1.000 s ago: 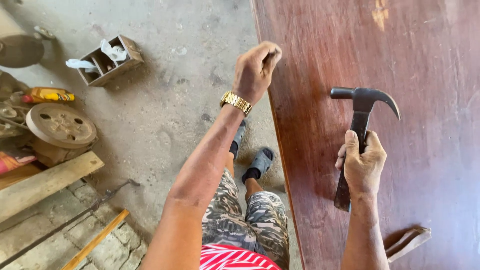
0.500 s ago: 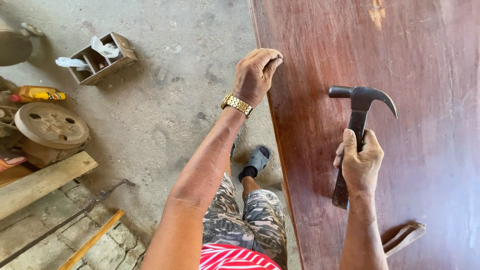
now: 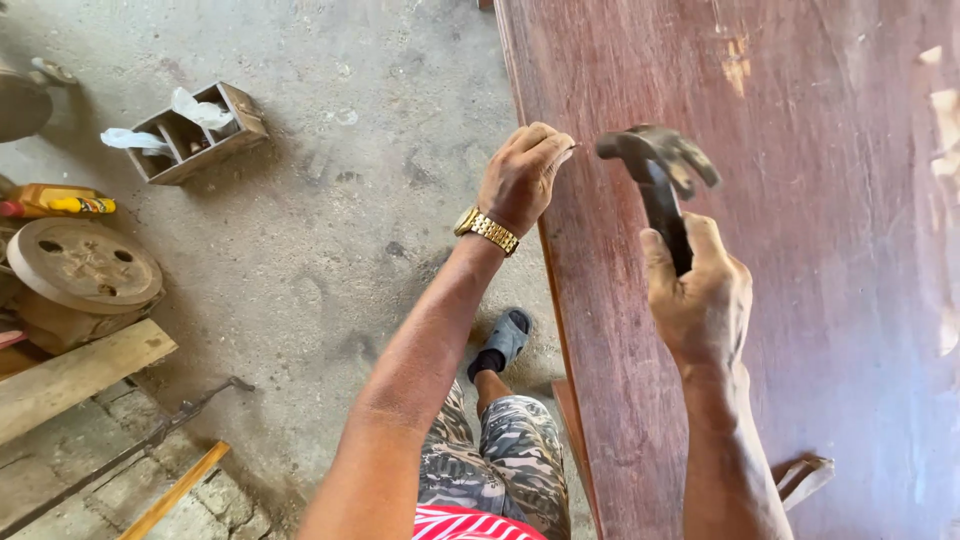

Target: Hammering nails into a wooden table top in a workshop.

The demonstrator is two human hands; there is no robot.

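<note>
A wide reddish-brown wooden board fills the right side, its left edge running from far to near above the concrete floor. The right hand is wrapped tight around the handle of a claw hammer, whose blurred head hangs over the board just right of the left hand. That hand, with a gold watch at the wrist, rests curled at the board's edge, fingertips pressed together; what they pinch is too small to tell. On the floor far left sits a small wooden box.
</note>
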